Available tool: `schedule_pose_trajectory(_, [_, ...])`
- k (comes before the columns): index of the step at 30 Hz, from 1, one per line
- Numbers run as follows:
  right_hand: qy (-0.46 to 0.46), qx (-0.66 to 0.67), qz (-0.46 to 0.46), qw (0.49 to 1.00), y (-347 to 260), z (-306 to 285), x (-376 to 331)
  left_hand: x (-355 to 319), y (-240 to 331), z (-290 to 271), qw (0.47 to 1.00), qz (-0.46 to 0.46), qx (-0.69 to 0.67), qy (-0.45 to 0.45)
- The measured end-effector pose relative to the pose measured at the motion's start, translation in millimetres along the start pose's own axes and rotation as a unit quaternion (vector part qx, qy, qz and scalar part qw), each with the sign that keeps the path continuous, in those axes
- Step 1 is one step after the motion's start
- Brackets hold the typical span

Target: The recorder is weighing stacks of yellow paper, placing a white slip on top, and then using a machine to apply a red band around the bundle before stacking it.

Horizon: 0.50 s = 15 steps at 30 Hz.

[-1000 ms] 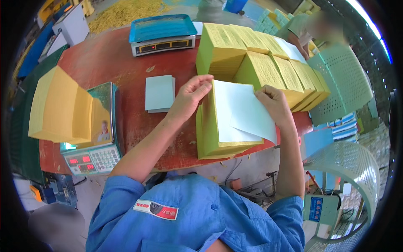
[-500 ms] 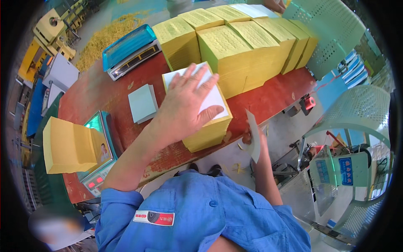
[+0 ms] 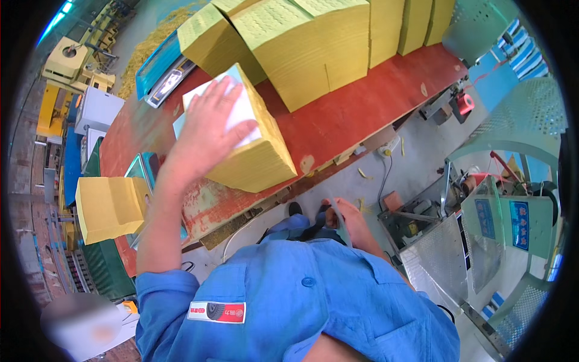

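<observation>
My left hand [image 3: 208, 127] lies palm down, fingers stretched out, across a white sheet [image 3: 245, 110] on top of a tall block of yellow paper [image 3: 262, 166]. That block stands turned at an angle near the front edge of the red table [image 3: 338, 130]. Low in front of my body, past the table edge, my right hand [image 3: 353, 218] is closed on a thin whitish card [image 3: 341, 222], seen almost edge-on. Left of the block, a pale sheet or stack [image 3: 179, 123] peeks out, mostly covered by my left hand and forearm.
Several large yellow paper stacks [image 3: 313, 57] line the table's far side. At far left is a blue-tray scale [image 3: 158, 67]; nearer, a folded yellow sheaf [image 3: 111, 211] rests on a second scale [image 3: 145, 166]. Metal equipment [image 3: 434, 241] stands at right.
The view has shifted. The yellow block under my left hand is turned and farther left, apart from the large stacks. My right hand has come down toward my body with the card.
</observation>
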State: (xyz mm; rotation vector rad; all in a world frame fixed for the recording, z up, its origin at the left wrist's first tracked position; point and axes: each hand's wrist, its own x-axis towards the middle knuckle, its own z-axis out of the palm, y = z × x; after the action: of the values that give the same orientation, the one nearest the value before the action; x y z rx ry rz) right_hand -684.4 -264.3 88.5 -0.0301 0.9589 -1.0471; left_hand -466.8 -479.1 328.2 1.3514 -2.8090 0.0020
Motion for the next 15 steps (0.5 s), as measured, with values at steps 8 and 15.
schedule_pose_trajectory(8, [-0.152, 0.066, -0.040, 0.985, -32, -25, 8, 21, -2, 4, 0.981, -0.037, 0.068, 0.176])
schedule_pose_trajectory(15, [-0.300, -0.060, -0.184, 0.934, -108, 72, 75, 20, -2, 26, 0.991, -0.055, -0.013, 0.120])
